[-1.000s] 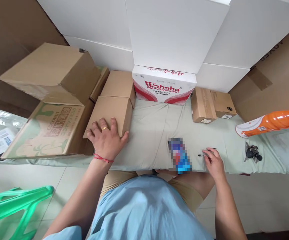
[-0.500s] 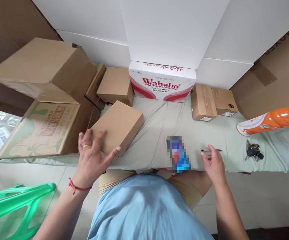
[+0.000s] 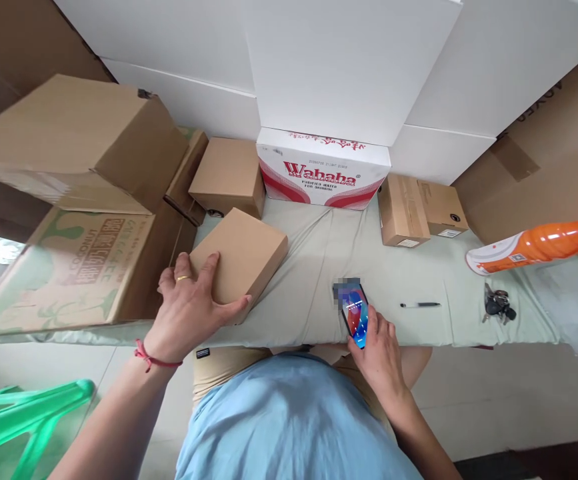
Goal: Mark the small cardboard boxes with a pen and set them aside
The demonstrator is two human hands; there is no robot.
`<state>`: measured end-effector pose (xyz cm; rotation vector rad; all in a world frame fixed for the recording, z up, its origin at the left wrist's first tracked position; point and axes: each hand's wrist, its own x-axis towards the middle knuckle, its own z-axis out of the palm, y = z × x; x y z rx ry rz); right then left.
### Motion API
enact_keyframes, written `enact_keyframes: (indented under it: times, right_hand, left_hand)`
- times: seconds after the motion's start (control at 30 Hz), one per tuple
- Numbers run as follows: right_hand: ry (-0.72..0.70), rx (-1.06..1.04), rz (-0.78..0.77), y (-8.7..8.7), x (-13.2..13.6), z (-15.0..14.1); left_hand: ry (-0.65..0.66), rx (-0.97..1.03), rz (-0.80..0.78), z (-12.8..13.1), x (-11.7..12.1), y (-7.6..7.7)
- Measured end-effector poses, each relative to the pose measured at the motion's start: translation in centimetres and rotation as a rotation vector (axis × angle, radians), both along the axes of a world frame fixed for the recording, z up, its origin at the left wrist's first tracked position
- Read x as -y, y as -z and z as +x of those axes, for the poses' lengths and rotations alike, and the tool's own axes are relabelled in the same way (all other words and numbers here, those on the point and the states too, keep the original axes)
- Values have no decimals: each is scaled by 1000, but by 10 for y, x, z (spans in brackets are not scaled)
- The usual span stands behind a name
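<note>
My left hand (image 3: pixel 189 308) grips the near corner of a small plain cardboard box (image 3: pixel 241 257) that lies turned at an angle on the pale green cloth (image 3: pixel 319 267). My right hand (image 3: pixel 376 350) is closed around the lower end of a lit phone (image 3: pixel 355 312) at the table's front edge. A black pen (image 3: pixel 420 305) lies loose on the cloth to the right of the phone, apart from both hands.
Large cardboard boxes (image 3: pixel 73 140) are stacked at the left, another small box (image 3: pixel 229 175) and a red-and-white Wahaha carton (image 3: pixel 325 168) stand at the back. Two brown boxes (image 3: pixel 421 210), an orange bottle (image 3: pixel 539 245) and keys (image 3: pixel 497 303) lie right. A green plastic stool (image 3: pixel 23 417) stands lower left.
My left hand pulled the small box off the stack and turned it toward me. My right hand left the pen on the cloth and moved left onto the phone.
</note>
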<state>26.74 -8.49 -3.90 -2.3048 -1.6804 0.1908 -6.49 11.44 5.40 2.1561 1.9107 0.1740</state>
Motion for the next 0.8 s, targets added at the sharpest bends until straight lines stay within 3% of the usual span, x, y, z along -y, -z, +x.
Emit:
enact_keyframes:
  times: [0.17, 0.27, 0.47, 0.6, 0.7, 0.8]
  right_hand:
    - [47, -13, 18, 0, -16, 26]
    - [98, 36, 24, 0, -42, 43]
    - [208, 65, -103, -18, -142, 53]
    - [224, -18, -93, -32, -199, 47]
    - [175, -149, 36, -40, -196, 46]
    - [-13, -710, 176, -48, -145, 46]
  left_hand:
    - [24, 48, 16, -1, 13, -1]
    - [48, 107, 47, -12, 28, -1]
    - [80, 208, 59, -32, 65, -15]
    - [151, 236, 47, -31, 77, -27]
    - [256, 267, 7, -26, 80, -32]
    - [371, 323, -47, -15, 79, -33]
